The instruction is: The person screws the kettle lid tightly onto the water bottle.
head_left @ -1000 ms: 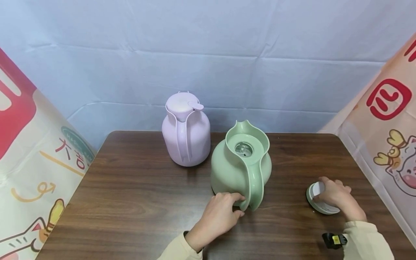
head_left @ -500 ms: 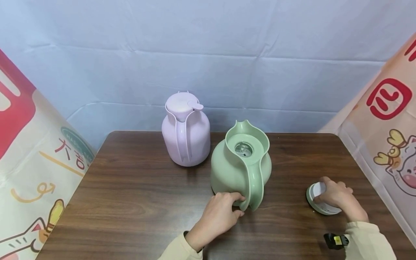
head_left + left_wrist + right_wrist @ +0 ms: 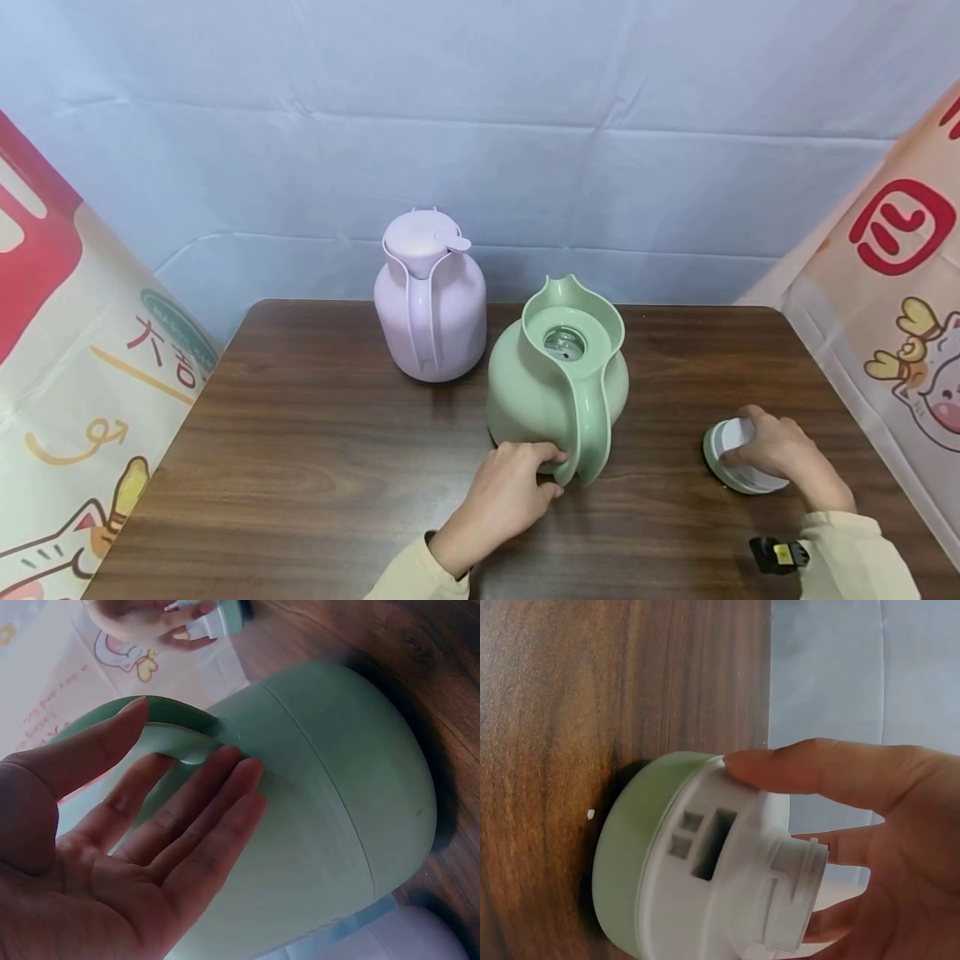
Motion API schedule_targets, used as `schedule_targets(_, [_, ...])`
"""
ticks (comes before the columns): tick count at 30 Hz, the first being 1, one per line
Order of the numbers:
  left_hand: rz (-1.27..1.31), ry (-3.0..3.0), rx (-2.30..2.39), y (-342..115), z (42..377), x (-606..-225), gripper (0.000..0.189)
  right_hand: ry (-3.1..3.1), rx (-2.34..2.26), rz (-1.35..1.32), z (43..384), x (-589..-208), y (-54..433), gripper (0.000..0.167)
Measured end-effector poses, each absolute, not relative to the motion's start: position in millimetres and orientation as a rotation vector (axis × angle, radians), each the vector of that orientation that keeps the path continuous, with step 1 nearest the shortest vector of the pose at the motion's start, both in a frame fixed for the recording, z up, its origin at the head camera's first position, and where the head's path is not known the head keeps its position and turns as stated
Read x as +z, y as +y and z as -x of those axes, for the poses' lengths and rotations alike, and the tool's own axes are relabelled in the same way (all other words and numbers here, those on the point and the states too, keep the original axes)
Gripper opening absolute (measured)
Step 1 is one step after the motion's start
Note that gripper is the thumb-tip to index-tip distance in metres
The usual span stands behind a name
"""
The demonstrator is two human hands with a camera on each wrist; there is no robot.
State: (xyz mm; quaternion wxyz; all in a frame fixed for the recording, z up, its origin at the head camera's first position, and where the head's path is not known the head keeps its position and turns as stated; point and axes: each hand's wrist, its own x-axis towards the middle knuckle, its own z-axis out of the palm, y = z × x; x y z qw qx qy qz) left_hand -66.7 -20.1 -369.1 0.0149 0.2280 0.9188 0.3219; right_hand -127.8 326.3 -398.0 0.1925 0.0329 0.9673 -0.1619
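Pale blue cloth point(image 3: 480, 125) hangs behind your brown table point(image 3: 300, 467), with printed cloth panels point(image 3: 900, 229) point(image 3: 45, 433) at either side. From the head camera, your green jug point(image 3: 528, 392) stands upright, its round mouth point(image 3: 564, 342) uncovered and its handle point(image 3: 590, 425) facing you. Left of it and a little farther back is a purple jug point(image 3: 431, 321) with its purple lid point(image 3: 418, 233) on. Your left hand point(image 3: 504, 492) is at the green jug's near side, by the lower end of the handle. Well to the right of the green jug, your right hand point(image 3: 776, 454) holds the green lid point(image 3: 722, 460), underside up. Judging by this layout, the taking-off is done; the lid is not back on the mouth, and your grip on it is not yet released

Left wrist view: your thumb and fingers are apart around the lower handle, loosely bent rather than clamped; fingertips seem to meet the green jug's body, though how firmly you cannot tell

Right wrist view: your thumb presses the lid's white wall, with other fingers on the far side, so you have it pinched, away from the green jug. Its green face is toward the table, threaded neck point(image 3: 799, 892) pointing up; whether it bears fully on the wood is hard to tell
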Motion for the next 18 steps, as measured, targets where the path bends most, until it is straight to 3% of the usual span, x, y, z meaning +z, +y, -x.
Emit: schedule_targets(18, [-0.689, 2.829, 1.005, -19.5, 67.3, -366.1, 0.028, 2.716, -0.53, -0.034, 127.0, -392.2, 321.2, 0.085])
